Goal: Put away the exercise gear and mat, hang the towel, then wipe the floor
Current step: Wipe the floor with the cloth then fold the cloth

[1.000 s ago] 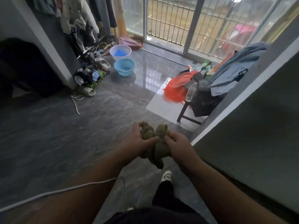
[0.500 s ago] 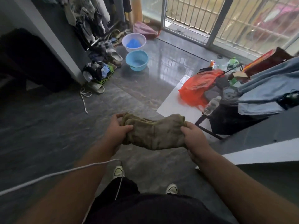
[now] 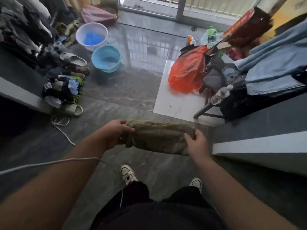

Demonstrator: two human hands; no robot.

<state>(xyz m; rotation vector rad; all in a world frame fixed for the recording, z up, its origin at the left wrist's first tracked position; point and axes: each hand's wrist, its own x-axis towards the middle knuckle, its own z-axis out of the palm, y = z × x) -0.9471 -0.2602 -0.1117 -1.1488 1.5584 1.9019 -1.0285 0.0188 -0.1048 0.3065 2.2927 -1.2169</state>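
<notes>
Now both hands' grip stretches olive cloth (image 3: 157, 138) between them.

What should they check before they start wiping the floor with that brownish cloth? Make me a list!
1. Both hands grip the olive-brown cloth: ok, left hand and right hand hold opposite ends.
2. Cloth spread out: ok, stretched between the hands.
3. Cloth on the glossy grey floor: not ok, held above it.
4. Floor ahead free: not ok, a white cord lies loose to the left.
5. Cloth wet: cannot tell.
6. Water nearby: cannot tell, the light blue plastic basin looks nearly empty.
</notes>
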